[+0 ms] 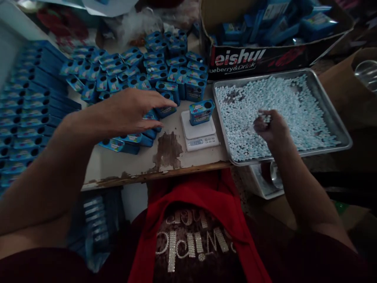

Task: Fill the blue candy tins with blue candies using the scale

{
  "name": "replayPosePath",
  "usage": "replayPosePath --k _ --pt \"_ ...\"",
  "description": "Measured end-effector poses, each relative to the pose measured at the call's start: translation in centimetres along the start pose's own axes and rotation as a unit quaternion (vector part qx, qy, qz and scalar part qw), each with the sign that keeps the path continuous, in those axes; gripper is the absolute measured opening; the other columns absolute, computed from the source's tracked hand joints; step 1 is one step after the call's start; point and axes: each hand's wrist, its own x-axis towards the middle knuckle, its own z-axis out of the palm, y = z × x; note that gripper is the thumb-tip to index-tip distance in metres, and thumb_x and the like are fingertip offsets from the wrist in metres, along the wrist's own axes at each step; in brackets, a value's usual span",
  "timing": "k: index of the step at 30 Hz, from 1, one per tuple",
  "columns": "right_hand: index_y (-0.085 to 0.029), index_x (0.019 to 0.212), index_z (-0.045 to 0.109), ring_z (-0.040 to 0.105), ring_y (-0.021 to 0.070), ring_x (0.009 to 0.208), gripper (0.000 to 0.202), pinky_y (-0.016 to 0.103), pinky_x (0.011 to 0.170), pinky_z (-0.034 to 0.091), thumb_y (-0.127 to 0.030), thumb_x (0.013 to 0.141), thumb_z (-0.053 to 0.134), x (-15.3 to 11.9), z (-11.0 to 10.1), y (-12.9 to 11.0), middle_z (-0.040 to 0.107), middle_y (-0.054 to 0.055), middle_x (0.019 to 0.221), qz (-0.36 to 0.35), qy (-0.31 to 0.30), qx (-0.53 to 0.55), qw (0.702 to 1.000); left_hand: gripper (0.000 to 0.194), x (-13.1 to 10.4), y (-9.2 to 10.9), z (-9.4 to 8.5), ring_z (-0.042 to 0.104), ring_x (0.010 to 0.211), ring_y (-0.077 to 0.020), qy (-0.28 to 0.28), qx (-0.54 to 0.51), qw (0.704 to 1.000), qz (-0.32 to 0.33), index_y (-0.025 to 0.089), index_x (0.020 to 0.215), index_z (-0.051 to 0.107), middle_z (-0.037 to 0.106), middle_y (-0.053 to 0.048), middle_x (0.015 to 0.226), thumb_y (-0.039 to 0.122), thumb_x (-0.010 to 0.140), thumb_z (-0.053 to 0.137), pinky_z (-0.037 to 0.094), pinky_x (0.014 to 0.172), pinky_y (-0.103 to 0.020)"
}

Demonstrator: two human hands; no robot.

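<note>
A small blue candy box (201,112) with a round hole in its top stands upright on a white digital scale (199,133), whose display is lit. My left hand (129,108) hovers left of the scale, thumb and fingers apart, with nothing in its grasp. Blue boxes lie just beneath and behind it. Over a metal tray (290,156) of small pale blue and white candies (282,96), my right hand (269,124) has its fingers curled around a few candies. The closed fingers partly hide them.
Many similar blue boxes (106,65) crowd the table's back, with tall stacks (26,118) at the left. A printed cardboard carton (259,57) holding blue packs stands behind the tray. The worn wooden table edge (176,173) runs in front of me; a second tray (262,184) sits lower.
</note>
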Motion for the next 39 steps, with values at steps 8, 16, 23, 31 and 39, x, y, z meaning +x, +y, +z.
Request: replayPosePath --k 8,16,23,31,39 --pt "-0.024 0.090 0.060 0.060 0.0093 0.060 0.028 0.013 0.048 0.047 -0.021 0.116 0.068 -0.5 2.2 -1.8 0.067 0.000 0.085 0.145 0.074 0.273 0.948 0.044 0.1 -0.3 7.0 0.086 0.130 -0.0363 0.119 0.100 0.986 0.057 0.028 0.136 0.087 0.088 -0.007 0.134 0.039 0.096 0.099 0.071 0.124 -0.055" --pt "-0.025 0.095 0.061 0.054 0.0079 0.051 0.029 0.011 0.037 0.034 -0.019 0.124 0.060 -1.5 4.7 -1.2 0.064 -0.002 0.077 0.187 0.065 0.357 0.913 0.068 1.5 -4.4 10.2 0.081 0.140 -0.0405 0.175 0.059 0.983 0.013 0.032 0.160 0.073 0.082 -0.009 0.143 0.045 0.099 0.099 0.069 0.121 -0.057" --pt "-0.025 0.088 0.057 0.054 0.0055 0.054 0.039 0.010 0.043 0.036 -0.025 0.126 0.054 -0.8 4.8 -2.0 0.064 -0.003 0.078 0.164 0.017 0.406 0.899 0.087 4.3 -6.3 15.7 0.082 0.129 -0.0339 0.205 0.014 0.979 -0.013 0.026 0.152 0.067 0.082 -0.009 0.143 0.025 0.078 0.111 0.069 0.114 -0.046" --pt "-0.028 0.086 0.059 0.045 0.0107 0.057 0.038 0.017 0.042 0.035 -0.030 0.119 0.079 0.5 7.8 -3.7 0.064 -0.003 0.082 0.010 -0.037 0.322 0.946 0.047 7.5 -4.7 18.1 0.081 0.101 -0.0267 0.245 0.003 0.969 -0.015 0.024 0.122 0.077 0.084 -0.001 0.107 0.018 0.083 0.103 0.065 0.094 -0.036" --pt "-0.033 0.096 0.065 0.062 0.0187 0.074 0.056 0.029 0.054 0.053 -0.082 0.104 0.090 1.2 10.3 -6.3 0.066 0.001 0.092 -0.201 0.007 0.229 0.953 0.044 11.4 1.0 20.7 0.085 0.113 -0.0326 0.185 0.056 0.977 0.086 0.024 0.123 0.084 0.090 -0.006 0.123 0.014 0.083 0.099 0.068 0.103 -0.042"
